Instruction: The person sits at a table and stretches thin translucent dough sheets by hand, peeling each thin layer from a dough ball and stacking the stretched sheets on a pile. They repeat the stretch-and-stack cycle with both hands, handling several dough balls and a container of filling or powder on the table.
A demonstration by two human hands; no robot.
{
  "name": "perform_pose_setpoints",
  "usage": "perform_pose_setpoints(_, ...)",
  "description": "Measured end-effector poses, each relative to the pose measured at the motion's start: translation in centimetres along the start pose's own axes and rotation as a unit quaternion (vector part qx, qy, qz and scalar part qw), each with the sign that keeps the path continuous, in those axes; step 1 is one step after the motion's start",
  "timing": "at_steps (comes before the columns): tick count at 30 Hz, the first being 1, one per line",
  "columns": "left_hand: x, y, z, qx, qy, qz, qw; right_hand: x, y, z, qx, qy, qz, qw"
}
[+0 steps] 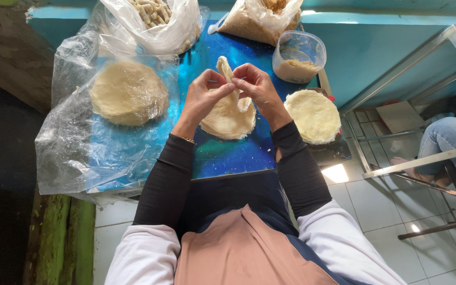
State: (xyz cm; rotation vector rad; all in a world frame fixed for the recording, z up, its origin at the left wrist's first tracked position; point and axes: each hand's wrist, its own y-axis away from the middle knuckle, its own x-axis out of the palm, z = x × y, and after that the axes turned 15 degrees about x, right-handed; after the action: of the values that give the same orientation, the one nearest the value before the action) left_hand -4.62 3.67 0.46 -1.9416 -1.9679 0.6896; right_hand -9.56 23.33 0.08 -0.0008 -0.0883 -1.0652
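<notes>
- A clear plastic sheet [75, 148] is lying over the left side of the blue tabletop [228, 155], and a stack of thin round wrappers [127, 92] is resting under a fold of it, well apart from the hands.
- Behind that stack, a clear bag of pale finger-shaped pieces [157, 18] is sitting open.
- The left hand [202, 97] is pinching the raised edge of a single wrapper [229, 113], fingers closed together on the thin dough.
- That wrapper is lying in the middle of the tabletop, with its far edge lifted and folded upward between both hands.
- It is looking very light, soft and limp, likely to tear or stick, so fingertips at the very rim seem the safest hold.
- The right hand [257, 87] is gripping the same lifted edge, thumb and fingers clamped on it, just beside the left.
- A bag of brown filling [257, 21] and a clear tub of paste [297, 58] are standing behind.
- A second wrapper stack [312, 116] is sitting to the right, near the right wrist.
</notes>
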Motion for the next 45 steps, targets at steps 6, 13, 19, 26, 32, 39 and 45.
perform_pose_setpoints(6,-0.2,-0.3,1.4,0.006,0.003,-0.01,1.0,0.2,-0.3,0.3,0.002,-0.015,-0.004,1.0)
perform_pose_setpoints(13,-0.9,-0.2,0.4,-0.05,0.121,0.003,0.991,0.1,-0.2,0.6,0.02,-0.02,-0.001,1.0)
perform_pose_setpoints(19,-0.3,-0.3,-0.2,-0.066,0.074,-0.002,0.995,0.4,-0.3,0.1,-0.008,0.005,-0.008,1.0)
perform_pose_setpoints(26,-0.8,-0.1,0.8,-0.05,0.142,-0.001,0.989,0.5,0.0,0.5,0.002,-0.015,-0.012,1.0)
perform_pose_setpoints(32,-0.5,-0.3,0.8,-0.105,0.209,-0.056,0.971,1.0,0.5,0.8,-0.016,0.039,0.033,0.999)
perform_pose_setpoints(39,-0.9,-0.3,1.8,-0.074,0.239,-0.038,0.967,0.7,0.5,0.8,-0.002,-0.004,0.003,1.0)
perform_pose_setpoints(45,-0.4,-0.1,2.9,-0.052,0.156,-0.02,0.986,1.0,0.4,1.1,0.005,0.007,-0.031,0.999)
